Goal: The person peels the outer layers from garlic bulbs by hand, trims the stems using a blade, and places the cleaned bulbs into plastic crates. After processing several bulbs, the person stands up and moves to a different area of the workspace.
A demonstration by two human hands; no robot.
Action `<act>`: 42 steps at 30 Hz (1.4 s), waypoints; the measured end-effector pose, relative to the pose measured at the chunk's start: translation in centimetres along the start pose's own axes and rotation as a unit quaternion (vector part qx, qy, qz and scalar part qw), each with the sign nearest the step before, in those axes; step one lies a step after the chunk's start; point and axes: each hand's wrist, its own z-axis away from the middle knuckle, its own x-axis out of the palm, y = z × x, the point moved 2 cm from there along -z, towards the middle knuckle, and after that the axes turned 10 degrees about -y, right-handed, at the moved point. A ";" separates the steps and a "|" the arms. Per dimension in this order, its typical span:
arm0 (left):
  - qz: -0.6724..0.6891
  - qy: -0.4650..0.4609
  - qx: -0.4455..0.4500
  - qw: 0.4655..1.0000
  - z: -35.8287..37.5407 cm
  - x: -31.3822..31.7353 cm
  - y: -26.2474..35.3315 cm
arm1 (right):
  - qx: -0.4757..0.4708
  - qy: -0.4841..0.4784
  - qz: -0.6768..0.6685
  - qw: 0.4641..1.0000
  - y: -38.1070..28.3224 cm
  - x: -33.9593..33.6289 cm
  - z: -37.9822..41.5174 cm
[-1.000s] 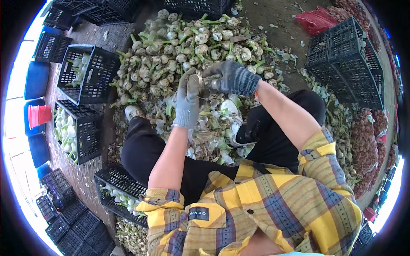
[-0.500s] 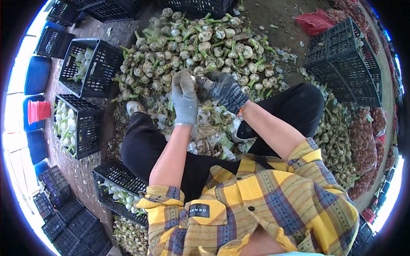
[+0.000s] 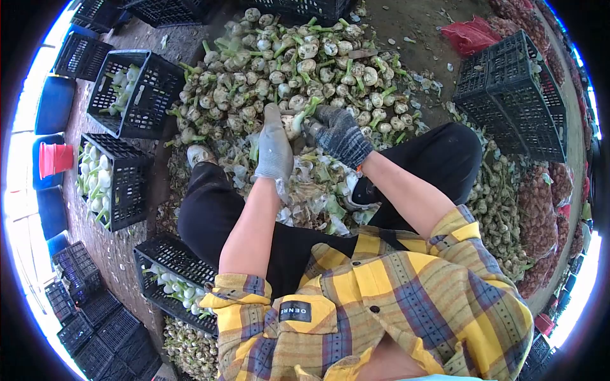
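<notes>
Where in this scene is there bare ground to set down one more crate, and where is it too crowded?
Bare ground lies beyond the bulb pile, between it and the red sack. Another strip runs between the left-side crates. Crowded: around both hands, peelings fill the space between the legs.

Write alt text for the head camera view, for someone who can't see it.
Seen from above, a seated person's gloved left hand and right hand hold a bulb with a green stalk over a large heap of bulbs. Black crates stand around, some holding peeled white bulbs.
</notes>
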 end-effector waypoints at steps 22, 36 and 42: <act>-0.128 -0.057 0.085 0.986 2.6 2.0 1.5 | 0.023 -0.014 0.016 1.000 1.3 -0.2 -0.1; -0.177 -0.054 0.147 0.972 0.9 -0.9 -0.8 | 0.090 0.049 -0.052 0.993 0.4 0.4 0.1; -0.108 -0.055 0.083 0.989 3.0 1.8 1.0 | 0.102 0.051 -0.079 0.990 0.7 0.3 0.3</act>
